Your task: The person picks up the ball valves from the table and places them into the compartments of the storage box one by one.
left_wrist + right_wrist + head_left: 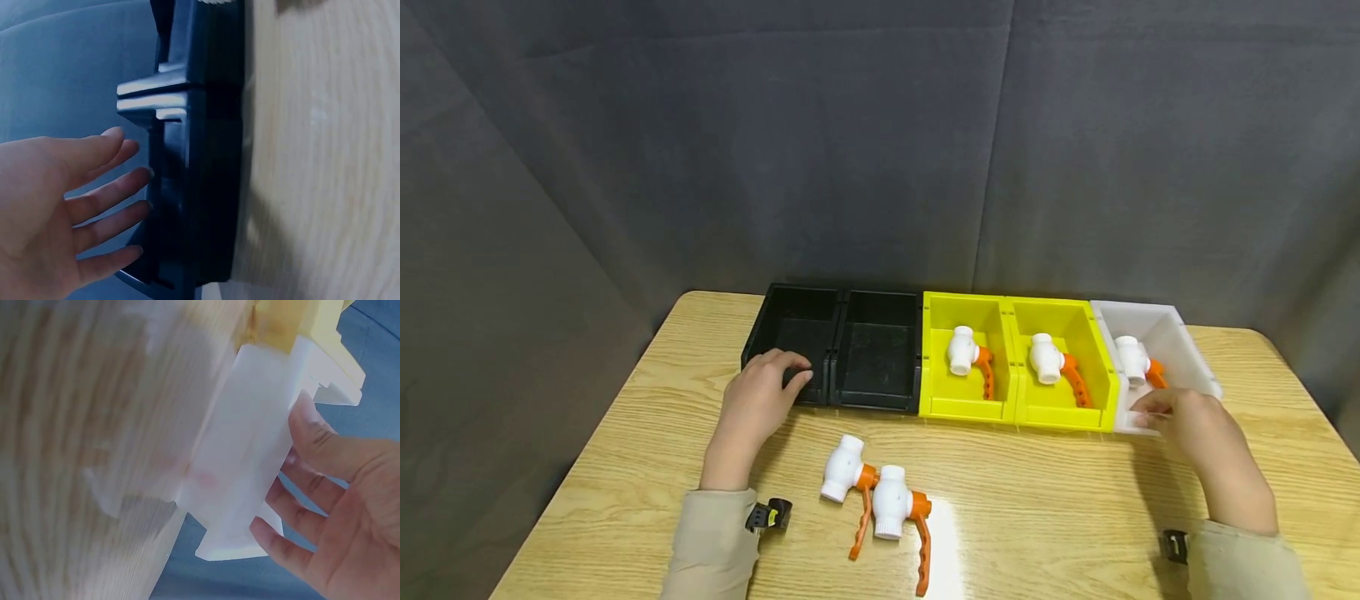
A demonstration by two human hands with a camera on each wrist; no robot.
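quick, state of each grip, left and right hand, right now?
Left grip: open, holding nothing, at the leftmost black bin.
Right grip: open, holding nothing, at the front of the white bin.

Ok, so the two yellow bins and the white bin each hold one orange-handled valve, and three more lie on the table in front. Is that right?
Not quite: the head view shows two valves on the table, not three. The two yellow bins and the white bin do each hold one.
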